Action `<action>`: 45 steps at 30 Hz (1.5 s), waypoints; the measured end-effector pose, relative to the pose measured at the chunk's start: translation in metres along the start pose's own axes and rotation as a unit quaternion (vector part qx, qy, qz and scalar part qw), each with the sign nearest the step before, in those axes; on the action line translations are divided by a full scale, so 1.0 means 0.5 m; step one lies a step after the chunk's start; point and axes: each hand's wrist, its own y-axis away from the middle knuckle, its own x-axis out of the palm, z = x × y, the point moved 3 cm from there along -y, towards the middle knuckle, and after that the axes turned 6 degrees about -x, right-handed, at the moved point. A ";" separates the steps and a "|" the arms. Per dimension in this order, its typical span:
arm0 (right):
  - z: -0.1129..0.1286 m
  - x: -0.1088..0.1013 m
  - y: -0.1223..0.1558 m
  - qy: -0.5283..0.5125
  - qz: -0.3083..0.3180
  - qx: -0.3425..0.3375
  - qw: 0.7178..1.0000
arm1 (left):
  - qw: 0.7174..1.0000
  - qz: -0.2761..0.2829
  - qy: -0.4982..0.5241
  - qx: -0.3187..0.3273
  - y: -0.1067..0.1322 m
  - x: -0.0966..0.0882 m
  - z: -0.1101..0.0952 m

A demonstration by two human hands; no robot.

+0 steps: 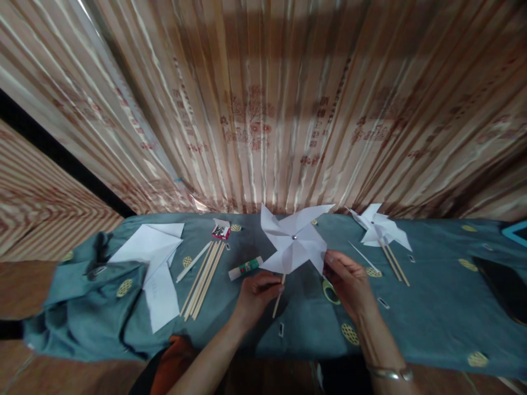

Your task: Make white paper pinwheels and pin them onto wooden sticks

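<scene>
A white paper pinwheel with a shiny pin at its centre faces me, raised over the cloth. My left hand pinches its thin wooden stick just below the paper blades. The fingertips of my right hand are closed on the lower right blade. Left of the pinwheel lies a glue stick with a green label. A yellow-green ring-shaped thing is by my right hand, which partly hides it.
White paper sheets lie at the left, beside several wooden sticks and a white pen-like stick. A small open box holds dark bits. More pinwheels lie at right. A dark phone-like slab sits far right. Curtains hang behind.
</scene>
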 end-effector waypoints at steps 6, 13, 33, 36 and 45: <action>-0.008 0.015 0.013 0.018 0.052 0.010 0.998 | 1.000 -0.001 -0.020 0.015 -0.001 0.000 -0.003; -0.016 0.035 0.032 0.034 0.079 0.013 0.996 | 1.000 0.003 -0.022 0.018 -0.003 0.004 0.004; -0.020 0.072 0.055 0.121 0.145 0.007 0.982 | 0.999 0.041 -0.023 0.017 0.004 0.022 0.008; -0.015 0.071 0.057 0.152 0.197 -0.011 0.968 | 0.998 0.047 -0.041 0.022 0.001 0.019 0.008; 0.032 -0.023 0.017 0.095 0.059 -0.098 0.989 | 0.999 0.017 0.036 -0.037 -0.003 0.000 0.012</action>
